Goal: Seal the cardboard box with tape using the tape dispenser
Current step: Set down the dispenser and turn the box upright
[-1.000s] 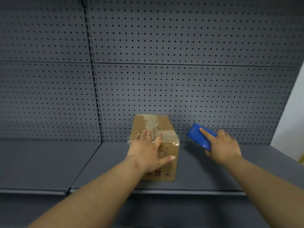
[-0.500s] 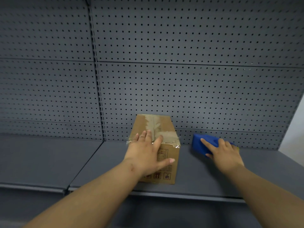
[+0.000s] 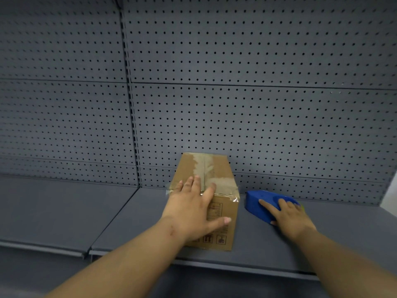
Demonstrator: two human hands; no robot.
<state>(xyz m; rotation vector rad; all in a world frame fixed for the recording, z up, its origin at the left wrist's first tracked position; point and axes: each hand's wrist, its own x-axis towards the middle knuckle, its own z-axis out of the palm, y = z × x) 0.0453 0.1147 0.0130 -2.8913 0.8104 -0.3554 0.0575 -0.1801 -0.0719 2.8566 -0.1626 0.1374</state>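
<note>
A small cardboard box (image 3: 217, 168) stands on the grey shelf (image 3: 268, 239), its top flaps closed under strips of clear tape along the seam and across the near edge. My left hand (image 3: 193, 207) lies flat over the box's near top corner, fingers spread, thumb down the front face. To the right of the box, the blue tape dispenser (image 3: 260, 203) rests on the shelf. My right hand (image 3: 287, 216) lies on top of it, fingers extended over its back half.
A grey pegboard wall (image 3: 236, 104) rises directly behind the shelf. A second shelf section (image 3: 53, 211) adjoins on the left. The shelf's front edge (image 3: 214, 262) runs just below the box. A pale wall strip (image 3: 391, 190) shows at far right.
My right hand has lowered the blue dispenser from mid-air down onto the shelf to the right of the box. My left hand has stayed on the box.
</note>
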